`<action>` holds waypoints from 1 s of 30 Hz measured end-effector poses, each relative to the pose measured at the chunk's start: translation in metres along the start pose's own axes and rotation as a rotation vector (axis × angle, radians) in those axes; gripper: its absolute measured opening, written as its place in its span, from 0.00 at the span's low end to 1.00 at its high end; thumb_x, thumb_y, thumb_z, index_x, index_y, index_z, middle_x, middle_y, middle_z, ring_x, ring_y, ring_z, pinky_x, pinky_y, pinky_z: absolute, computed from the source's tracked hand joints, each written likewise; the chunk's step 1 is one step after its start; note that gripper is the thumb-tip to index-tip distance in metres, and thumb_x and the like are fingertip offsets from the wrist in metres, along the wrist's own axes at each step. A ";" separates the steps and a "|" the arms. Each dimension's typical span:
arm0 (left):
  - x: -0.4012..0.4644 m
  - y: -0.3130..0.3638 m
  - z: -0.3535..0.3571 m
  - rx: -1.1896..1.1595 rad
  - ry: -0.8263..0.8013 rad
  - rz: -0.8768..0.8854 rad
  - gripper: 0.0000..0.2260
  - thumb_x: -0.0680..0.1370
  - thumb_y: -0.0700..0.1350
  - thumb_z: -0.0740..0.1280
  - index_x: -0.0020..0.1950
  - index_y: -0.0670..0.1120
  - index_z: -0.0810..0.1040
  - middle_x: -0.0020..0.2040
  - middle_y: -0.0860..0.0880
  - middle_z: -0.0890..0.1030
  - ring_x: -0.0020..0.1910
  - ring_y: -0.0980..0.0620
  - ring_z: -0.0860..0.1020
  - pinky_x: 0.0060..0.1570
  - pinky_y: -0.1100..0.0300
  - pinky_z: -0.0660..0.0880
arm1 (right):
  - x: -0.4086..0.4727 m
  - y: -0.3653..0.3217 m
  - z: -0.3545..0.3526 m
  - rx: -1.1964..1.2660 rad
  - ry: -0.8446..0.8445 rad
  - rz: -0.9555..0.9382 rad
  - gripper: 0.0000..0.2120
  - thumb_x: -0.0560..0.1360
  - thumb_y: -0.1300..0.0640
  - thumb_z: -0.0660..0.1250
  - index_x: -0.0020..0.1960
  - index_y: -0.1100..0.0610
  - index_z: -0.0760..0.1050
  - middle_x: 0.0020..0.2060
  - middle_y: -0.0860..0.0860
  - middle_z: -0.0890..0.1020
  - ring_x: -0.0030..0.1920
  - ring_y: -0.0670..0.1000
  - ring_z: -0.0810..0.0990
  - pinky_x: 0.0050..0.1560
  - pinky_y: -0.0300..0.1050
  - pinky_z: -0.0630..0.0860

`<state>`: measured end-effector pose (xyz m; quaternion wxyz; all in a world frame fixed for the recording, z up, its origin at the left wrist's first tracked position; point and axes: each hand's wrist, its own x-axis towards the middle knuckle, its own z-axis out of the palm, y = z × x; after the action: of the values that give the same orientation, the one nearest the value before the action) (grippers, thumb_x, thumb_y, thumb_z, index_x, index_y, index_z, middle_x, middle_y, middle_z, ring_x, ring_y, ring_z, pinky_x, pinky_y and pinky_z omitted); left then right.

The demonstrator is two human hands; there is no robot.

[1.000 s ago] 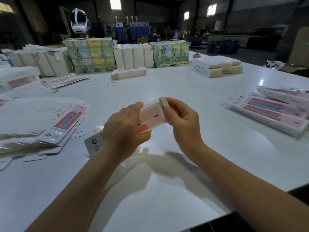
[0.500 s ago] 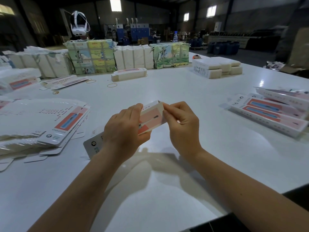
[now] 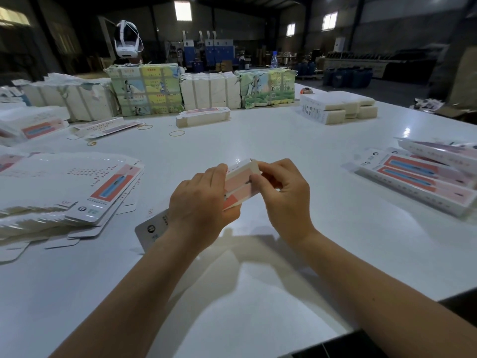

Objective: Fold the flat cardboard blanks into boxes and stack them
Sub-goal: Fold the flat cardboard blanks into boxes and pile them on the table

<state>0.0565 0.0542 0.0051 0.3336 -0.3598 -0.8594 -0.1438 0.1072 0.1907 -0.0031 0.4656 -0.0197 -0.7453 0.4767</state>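
Note:
I hold a long white-and-red cardboard box (image 3: 240, 183) above the middle of the white table (image 3: 296, 156), its far end pointing away from me. My left hand (image 3: 198, 205) grips its middle, and its near end (image 3: 152, 229) sticks out below my wrist. My right hand (image 3: 281, 195) pinches the flap at the far end with thumb and fingers. A fanned pile of flat blanks (image 3: 77, 192) lies at the left. Folded boxes (image 3: 423, 179) are stacked at the right.
Wrapped bundles of blanks (image 3: 147, 89) line the far side, with a single folded box (image 3: 202, 116) and rubber bands (image 3: 177, 133) in front. A white stack of blanks (image 3: 338, 105) sits far right. The table's dark near edge (image 3: 335, 344) runs at lower right.
My right hand has closed in on the box's far end and pressed the end flap down. The box has shifted slightly; my left hand keeps its grip.

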 end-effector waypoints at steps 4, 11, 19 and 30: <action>0.001 0.002 0.001 0.009 -0.013 0.011 0.30 0.58 0.45 0.81 0.55 0.33 0.78 0.42 0.39 0.82 0.32 0.42 0.79 0.29 0.53 0.76 | -0.001 0.001 0.001 -0.013 0.031 -0.005 0.07 0.74 0.66 0.68 0.49 0.59 0.83 0.38 0.52 0.76 0.38 0.45 0.74 0.38 0.31 0.69; 0.001 0.004 -0.001 0.036 -0.022 0.008 0.29 0.59 0.46 0.80 0.54 0.34 0.79 0.41 0.40 0.82 0.31 0.42 0.79 0.27 0.54 0.75 | -0.003 0.002 0.002 -0.098 0.059 -0.118 0.09 0.74 0.64 0.66 0.50 0.62 0.83 0.38 0.54 0.77 0.39 0.48 0.75 0.38 0.33 0.71; 0.002 -0.004 0.003 -0.025 -0.048 -0.077 0.29 0.69 0.50 0.75 0.64 0.38 0.73 0.49 0.40 0.81 0.40 0.40 0.79 0.37 0.51 0.76 | -0.002 0.004 0.004 -0.016 0.031 0.032 0.05 0.74 0.65 0.69 0.45 0.58 0.82 0.39 0.51 0.79 0.40 0.45 0.77 0.41 0.37 0.74; -0.001 -0.018 0.001 -0.038 -0.064 -0.060 0.28 0.66 0.47 0.77 0.62 0.38 0.75 0.46 0.40 0.81 0.38 0.39 0.78 0.35 0.50 0.75 | -0.005 0.008 0.006 -0.183 -0.134 -0.020 0.13 0.75 0.65 0.67 0.58 0.59 0.79 0.46 0.50 0.78 0.42 0.45 0.76 0.43 0.36 0.72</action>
<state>0.0437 0.0413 0.0034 0.2945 -0.3445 -0.8772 -0.1586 0.1029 0.1886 -0.0134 0.4157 -0.0225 -0.8155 0.4021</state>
